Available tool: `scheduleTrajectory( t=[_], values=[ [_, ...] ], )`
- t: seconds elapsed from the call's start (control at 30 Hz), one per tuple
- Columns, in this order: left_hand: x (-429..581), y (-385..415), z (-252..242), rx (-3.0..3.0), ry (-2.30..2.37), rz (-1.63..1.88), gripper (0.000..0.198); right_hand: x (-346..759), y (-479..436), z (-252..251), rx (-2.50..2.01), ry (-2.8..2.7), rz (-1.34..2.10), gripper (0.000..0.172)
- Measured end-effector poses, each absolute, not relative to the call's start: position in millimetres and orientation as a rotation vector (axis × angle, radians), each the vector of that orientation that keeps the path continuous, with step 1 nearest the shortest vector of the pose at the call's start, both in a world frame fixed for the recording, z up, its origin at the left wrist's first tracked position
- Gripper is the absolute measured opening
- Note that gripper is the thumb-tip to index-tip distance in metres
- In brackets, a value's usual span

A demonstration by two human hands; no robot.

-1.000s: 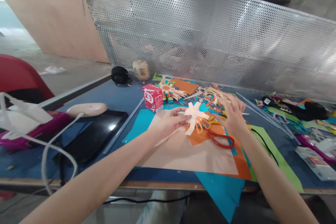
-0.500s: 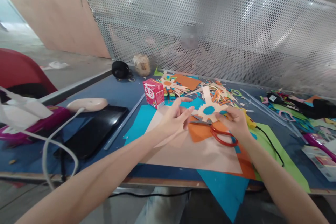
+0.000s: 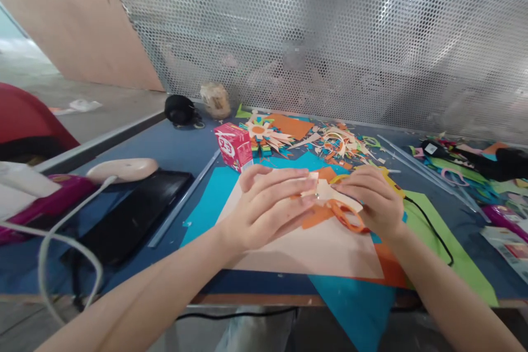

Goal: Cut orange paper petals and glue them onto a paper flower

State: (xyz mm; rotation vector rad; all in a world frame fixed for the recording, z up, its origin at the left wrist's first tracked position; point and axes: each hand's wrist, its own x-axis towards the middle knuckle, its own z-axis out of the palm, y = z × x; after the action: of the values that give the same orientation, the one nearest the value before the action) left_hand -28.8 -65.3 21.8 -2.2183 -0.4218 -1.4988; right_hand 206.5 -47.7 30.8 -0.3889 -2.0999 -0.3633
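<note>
My left hand (image 3: 266, 209) lies in front of me over the pale sheet. Its long fingers bend round one side of a pale paper cutout (image 3: 325, 190). On the other side, my right hand (image 3: 373, 198) pinches the cutout's edge. Most of the cutout is hidden behind the fingers, and its present fold or tilt is hard to make out. Just below, scissors (image 3: 348, 219) with orange-red handles rest on an orange paper piece (image 3: 315, 217), their blades mostly covered by my left hand. Under all this is a large pale paper sheet (image 3: 313, 256).
A pink box (image 3: 233, 147) stands behind my left hand. Cut paper scraps (image 3: 338, 143) heap at the back, beside an orange piece. Blue paper (image 3: 352, 302) overhangs the front edge. At left lie a black phone (image 3: 136, 214) and white cable (image 3: 68, 220); at right, green paper (image 3: 449, 242).
My left hand has come forward over the scissors and onto the cutout. The cutout, earlier spread face-up in my right hand, has turned and is largely hidden. The view has shifted slightly.
</note>
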Motion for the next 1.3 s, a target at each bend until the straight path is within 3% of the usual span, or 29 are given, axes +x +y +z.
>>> scheduleTrajectory(
  t=[0.17, 0.5, 0.73, 0.9, 1.13, 1.3],
  values=[
    [-34.5, -72.7, 22.8, -2.349, -0.318, -1.417, 0.015, 211.4, -58.3, 40.9, -0.370, -2.105, -0.672, 0.017],
    [-36.2, -74.1, 13.0, -2.468, -0.318, -1.371, 0.023, 210.9, -59.2, 41.5, -0.352, -2.144, -0.685, 0.014],
    [-32.4, -76.9, 25.8, -2.538, -0.438, -1.339, 0.018, 206.2, -60.4, 44.1, -0.412, -2.173, -0.630, 0.015],
    [-22.0, -74.6, 28.3, -2.574, -0.670, -1.616, 0.019, 205.4, -53.9, 39.0, -0.416, -2.202, -0.542, 0.010],
    [-16.2, -65.5, 13.5, -2.649, -0.963, -2.109, 0.024, 207.1, -48.3, 27.0, -0.515, -2.253, -0.204, 0.019],
    [-15.2, -58.6, 10.4, -2.812, -1.371, -2.366, 0.026, 197.8, -52.4, 29.5, -0.721, -2.220, 0.123, 0.008]
  ],
)
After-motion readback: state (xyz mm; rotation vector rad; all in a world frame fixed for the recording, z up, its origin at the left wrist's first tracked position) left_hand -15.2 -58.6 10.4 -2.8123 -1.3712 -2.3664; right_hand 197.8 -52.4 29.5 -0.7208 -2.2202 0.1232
